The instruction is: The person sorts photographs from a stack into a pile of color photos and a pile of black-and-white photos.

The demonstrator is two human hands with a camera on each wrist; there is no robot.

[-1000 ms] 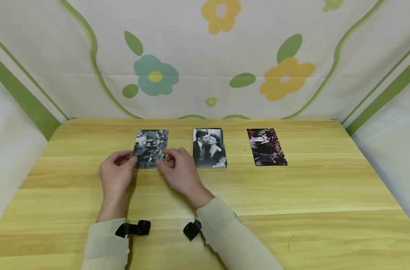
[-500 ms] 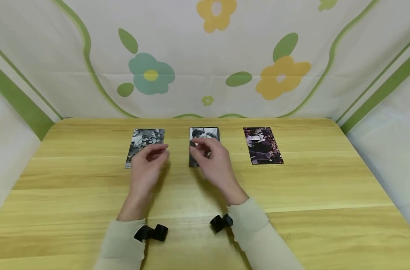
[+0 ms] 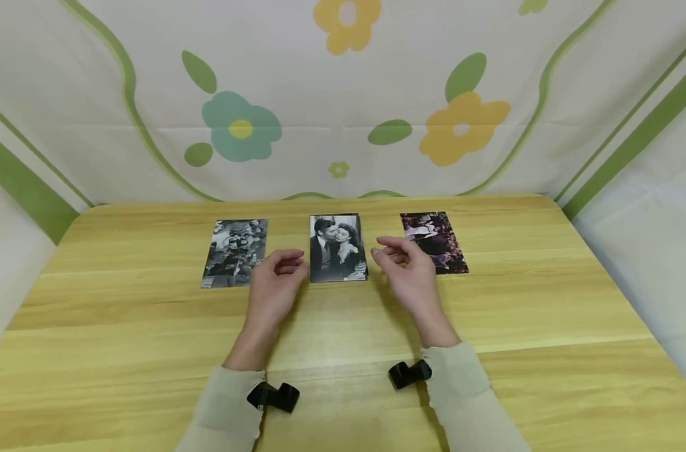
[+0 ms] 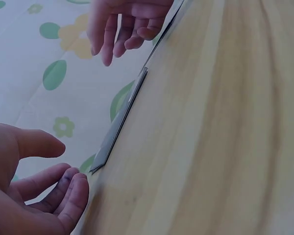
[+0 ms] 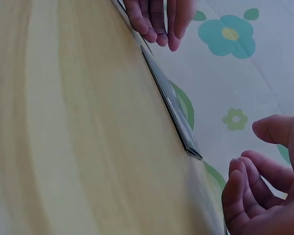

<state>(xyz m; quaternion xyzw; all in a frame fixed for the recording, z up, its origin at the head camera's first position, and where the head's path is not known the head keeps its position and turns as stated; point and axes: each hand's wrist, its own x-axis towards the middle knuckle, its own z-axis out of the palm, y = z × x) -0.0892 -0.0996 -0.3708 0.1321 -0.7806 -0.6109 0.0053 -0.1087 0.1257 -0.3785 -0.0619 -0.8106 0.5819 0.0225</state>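
Observation:
In the head view a black-and-white photo of a couple (image 3: 336, 251) tops a small stack at the table's middle. My left hand (image 3: 275, 285) hovers just left of it, fingers loosely bent and holding nothing. On the other side, my right hand (image 3: 410, 276) is likewise relaxed, with bare fingertips facing the stack. Both wrist views show a gap between each nearby hand and the stack edge (image 4: 120, 127), where several thin layers show. To the left lies a grey crowd photo (image 3: 232, 248), partly overlapped by the left hand. A dark purplish photo (image 3: 452, 251) lies behind the right hand.
All the photos lie in a row toward the back of the wooden table (image 3: 343, 339). A white cloth (image 3: 320, 94) with printed flowers rises behind the table's far edge and along both sides. Black wrist straps (image 3: 275, 397) stick out from the sleeves.
Both hands have moved right, away from the left photo, and spread to either side of the middle stack. The right hand passed over the couple photo. The head view has shifted slightly.

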